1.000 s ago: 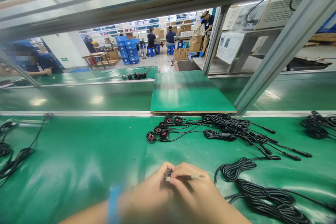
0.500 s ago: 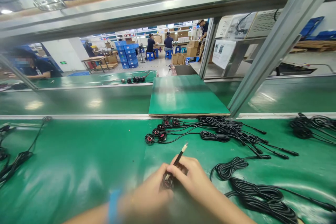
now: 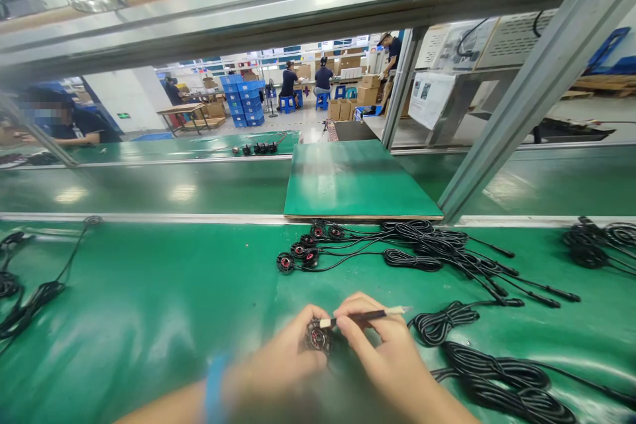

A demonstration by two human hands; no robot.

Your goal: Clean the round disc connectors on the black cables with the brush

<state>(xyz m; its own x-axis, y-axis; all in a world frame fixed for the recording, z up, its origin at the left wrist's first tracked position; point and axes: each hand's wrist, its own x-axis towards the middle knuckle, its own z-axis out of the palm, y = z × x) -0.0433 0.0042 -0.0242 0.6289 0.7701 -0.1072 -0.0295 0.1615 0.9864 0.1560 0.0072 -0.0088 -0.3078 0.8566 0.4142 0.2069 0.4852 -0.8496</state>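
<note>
My left hand (image 3: 285, 351), with a blue band at its wrist, is closed around a small round black part (image 3: 318, 336) that shows some red inside its ring. In my right hand (image 3: 380, 338) I pinch a thin black stick tool (image 3: 360, 317) with pale ends. Its left tip touches or lies just over the upper rim of the round part; I cannot tell which. The other end points right. Beyond my hands lie several similar round parts (image 3: 285, 262) joined to black cables.
Coiled black cables (image 3: 501, 371) lie to my right, with more cables (image 3: 30, 305) at the far left. A raised green board (image 3: 360, 179) stands behind the bench, beside a slanted metal post (image 3: 501, 99). A person (image 3: 74, 119) sits across at the left.
My right hand has turned the stick tool from steeply upright to nearly level, pointing right. The round part in my left hand shows more of its face. The view has shifted slightly.
</note>
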